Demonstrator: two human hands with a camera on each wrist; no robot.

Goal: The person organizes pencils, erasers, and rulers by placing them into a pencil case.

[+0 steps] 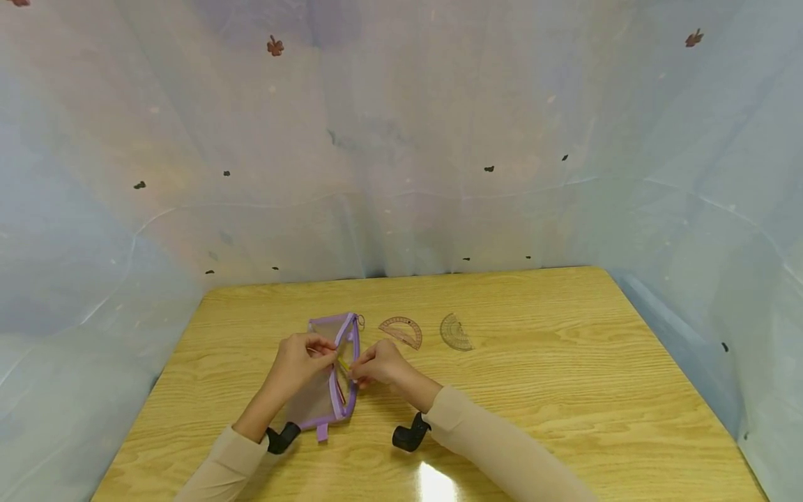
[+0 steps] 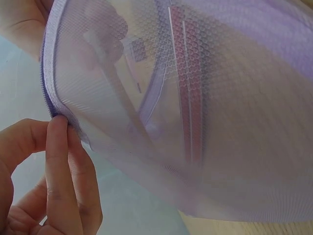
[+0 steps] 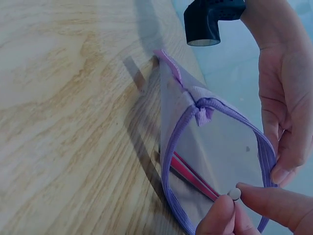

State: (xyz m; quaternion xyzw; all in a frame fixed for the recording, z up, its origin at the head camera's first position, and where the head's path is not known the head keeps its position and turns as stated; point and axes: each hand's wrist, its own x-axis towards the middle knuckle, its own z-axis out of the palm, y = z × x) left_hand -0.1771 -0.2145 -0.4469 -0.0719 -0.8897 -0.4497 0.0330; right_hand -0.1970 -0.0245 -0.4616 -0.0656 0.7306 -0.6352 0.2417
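Note:
A mesh pencil case with purple zipper trim lies unzipped on the table's left half. My left hand pinches one edge of its opening between thumb and fingertips, holding the mouth wide. At that mouth, my right hand pinches the end of a thin yellow pencil. In the right wrist view the pencil's round white end shows between the fingertips. Through the mesh in the left wrist view, its shaft slants down inside the case. Slim red sticks lie inside too; their exact kind is unclear.
Two see-through protractors lie right of the case: a reddish one and a greyish one. A wood-grain table carries everything, with pale sheeting hanging behind and at both sides. Black camera mounts sit at the wrists.

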